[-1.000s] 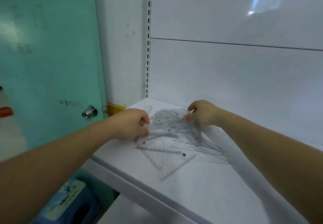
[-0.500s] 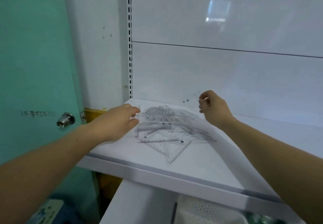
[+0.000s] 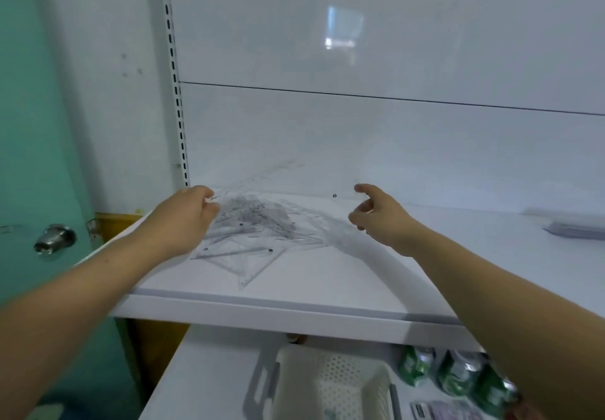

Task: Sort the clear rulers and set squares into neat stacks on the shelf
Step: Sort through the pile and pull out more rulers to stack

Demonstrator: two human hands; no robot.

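Note:
A loose pile of clear rulers and set squares [image 3: 252,233] lies on the white shelf [image 3: 327,288], left of centre. My left hand [image 3: 183,223] rests at the pile's back left edge, its fingertips pinched on the rim of a clear piece. My right hand [image 3: 376,216] hovers just right of the pile, with index and thumb holding a barely visible clear set square [image 3: 334,195] close to the back panel. A small flat stack of clear pieces [image 3: 573,229] sits far right on the shelf.
A slotted upright [image 3: 178,108] and white back panel bound the shelf. A teal door with a metal knob [image 3: 54,238] stands at left. On the lower shelf are a white perforated basket [image 3: 327,383] and green cans [image 3: 458,373].
My right hand has lifted a clear piece off the pile and moved it right and back. My left hand slid to the pile's back left edge. The view has tilted down.

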